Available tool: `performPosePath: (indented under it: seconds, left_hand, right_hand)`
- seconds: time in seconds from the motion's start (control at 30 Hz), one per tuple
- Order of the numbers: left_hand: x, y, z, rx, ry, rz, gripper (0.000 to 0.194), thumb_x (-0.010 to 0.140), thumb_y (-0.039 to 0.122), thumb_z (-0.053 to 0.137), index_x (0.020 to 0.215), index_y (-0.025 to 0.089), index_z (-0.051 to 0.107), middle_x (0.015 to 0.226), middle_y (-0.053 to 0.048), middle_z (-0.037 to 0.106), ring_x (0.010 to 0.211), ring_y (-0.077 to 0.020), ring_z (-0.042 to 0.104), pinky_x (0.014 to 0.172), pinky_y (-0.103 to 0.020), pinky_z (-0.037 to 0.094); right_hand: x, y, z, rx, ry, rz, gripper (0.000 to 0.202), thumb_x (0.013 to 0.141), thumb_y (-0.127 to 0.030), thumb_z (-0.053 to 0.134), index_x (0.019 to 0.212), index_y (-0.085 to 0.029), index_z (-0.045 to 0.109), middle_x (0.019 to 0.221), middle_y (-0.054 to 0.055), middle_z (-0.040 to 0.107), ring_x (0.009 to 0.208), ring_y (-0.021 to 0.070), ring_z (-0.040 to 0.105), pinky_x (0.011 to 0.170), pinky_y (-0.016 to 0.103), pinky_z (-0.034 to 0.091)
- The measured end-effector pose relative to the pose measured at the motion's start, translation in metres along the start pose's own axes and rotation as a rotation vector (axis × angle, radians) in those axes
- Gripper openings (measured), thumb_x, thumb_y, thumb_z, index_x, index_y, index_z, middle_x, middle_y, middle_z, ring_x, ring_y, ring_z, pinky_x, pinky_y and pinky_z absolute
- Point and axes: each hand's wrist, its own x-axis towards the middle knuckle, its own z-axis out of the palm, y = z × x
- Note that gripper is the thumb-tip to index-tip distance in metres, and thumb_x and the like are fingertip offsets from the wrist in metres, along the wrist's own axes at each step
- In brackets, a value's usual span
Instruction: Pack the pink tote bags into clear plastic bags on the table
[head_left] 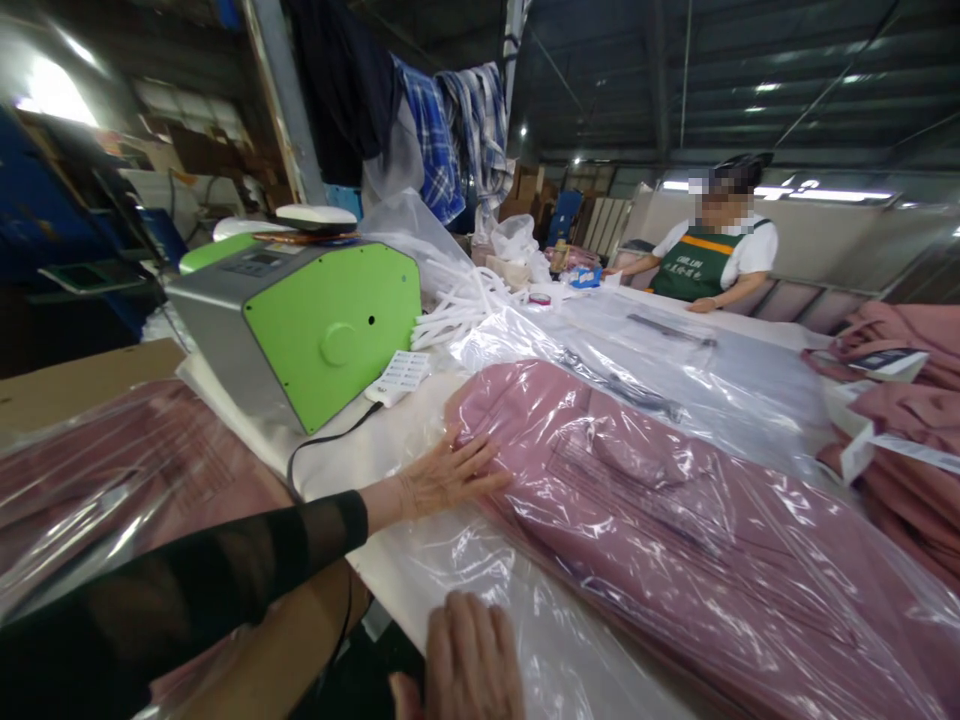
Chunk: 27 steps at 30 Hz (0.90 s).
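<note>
A pink garment in clear plastic lies across the table from the centre to the lower right. My left hand, at the end of a dark sheer sleeve, rests with spread fingers on the near left end of this package. Nearer the bottom edge, my right hand is over the table's front edge and the clear plastic there, its fingers side by side and stretched out, with nothing visible in them. Beyond the package lie flat clear plastic bags.
A green and grey machine with a cable stands at the left, beside a label sheet. Another bagged pink garment is at far left. Pink garments lie at right. Across the table stands a person in a green apron.
</note>
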Motion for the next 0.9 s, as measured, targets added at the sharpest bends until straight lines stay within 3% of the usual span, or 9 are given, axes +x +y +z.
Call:
performPosePath:
  seconds: [0.07,0.1,0.2,0.3,0.4,0.63,0.7,0.83,0.9]
  left_hand:
    - [0.0,0.0,0.001,0.007,0.017,0.003,0.051,0.095,0.013,0.042,0.144,0.025,0.033,0.146,-0.015,0.044,0.134,-0.0306,0.043,0.11,-0.059,0.029]
    - [0.0,0.0,0.002,0.01,0.03,0.003,0.05,0.096,0.013,0.041,0.143,0.025,0.033,0.145,-0.016,0.044,0.133,-0.0308,0.044,0.109,-0.059,0.03]
    - [0.0,0.0,0.002,0.015,0.065,0.001,0.049,0.096,0.012,0.04,0.143,0.024,0.034,0.143,-0.016,0.047,0.131,-0.0309,0.046,0.108,-0.058,0.033]
    - [0.0,-0.002,0.001,0.014,0.064,0.011,0.05,0.096,0.011,0.04,0.143,0.025,0.034,0.143,-0.014,0.048,0.131,-0.0301,0.046,0.108,-0.057,0.033]
    - [0.0,-0.002,-0.001,0.008,0.025,0.019,0.05,0.096,0.011,0.041,0.144,0.025,0.034,0.143,-0.015,0.047,0.133,-0.0308,0.044,0.109,-0.058,0.031]
    - [0.001,-0.002,-0.004,-0.084,-0.051,0.014,0.054,0.092,0.008,0.044,0.143,0.022,0.036,0.146,-0.019,0.042,0.135,-0.0351,0.04,0.109,-0.06,0.029]
    - [0.0,-0.005,-0.008,-0.137,-0.101,0.035,0.064,0.087,0.006,0.047,0.147,0.021,0.029,0.149,-0.02,0.038,0.138,-0.0366,0.036,0.109,-0.06,0.029]
    - [-0.003,-0.016,-0.029,-0.311,-0.289,0.075,0.103,0.067,0.008,0.064,0.152,0.022,0.007,0.156,-0.024,0.02,0.143,-0.04,0.023,0.111,-0.064,0.021]
    - [0.003,-0.019,-0.045,-0.363,-0.38,0.067,0.106,0.063,0.01,0.067,0.152,0.022,0.011,0.154,-0.026,0.023,0.142,-0.0418,0.024,0.109,-0.067,0.022]
  right_hand:
    - [-0.006,0.031,-0.013,-0.154,-0.145,-0.026,0.032,0.096,-0.022,0.037,0.114,-0.008,0.059,0.107,0.014,0.066,0.103,0.0289,0.056,0.091,0.047,0.039]
    - [-0.008,0.043,-0.017,-0.212,-0.203,-0.047,0.03,0.092,-0.016,0.04,0.114,-0.007,0.059,0.103,0.014,0.067,0.098,0.0283,0.057,0.087,0.046,0.04]
    - [-0.007,0.06,-0.019,-0.242,-0.31,-0.09,0.025,0.081,-0.002,0.043,0.095,-0.01,0.062,0.078,0.008,0.061,0.071,0.0226,0.054,0.071,0.039,0.043]
    - [0.006,0.052,-0.013,-0.038,-0.248,-0.156,0.027,0.07,0.003,0.04,0.08,-0.013,0.059,0.068,0.006,0.052,0.061,0.0199,0.046,0.061,0.033,0.042]
    - [0.023,0.04,-0.008,0.136,-0.177,-0.118,0.026,0.061,0.002,0.039,0.073,-0.017,0.052,0.066,0.005,0.047,0.06,0.0204,0.041,0.057,0.033,0.037]
    - [0.042,0.034,-0.004,0.16,-0.204,-0.12,0.03,0.052,0.003,0.044,0.073,-0.017,0.051,0.069,0.005,0.048,0.061,0.0197,0.042,0.056,0.031,0.039]
    - [0.042,0.034,-0.004,0.142,-0.229,-0.119,0.028,0.051,0.001,0.046,0.073,-0.016,0.053,0.07,0.006,0.05,0.063,0.0206,0.044,0.058,0.032,0.042]
    - [0.041,0.034,-0.004,0.128,-0.212,-0.141,0.027,0.047,-0.003,0.048,0.07,-0.015,0.055,0.067,0.005,0.049,0.06,0.0197,0.044,0.054,0.032,0.042]
    - [0.039,0.034,-0.003,0.127,-0.191,-0.157,0.025,0.047,-0.004,0.049,0.069,-0.015,0.055,0.066,0.004,0.049,0.058,0.0186,0.043,0.052,0.031,0.041]
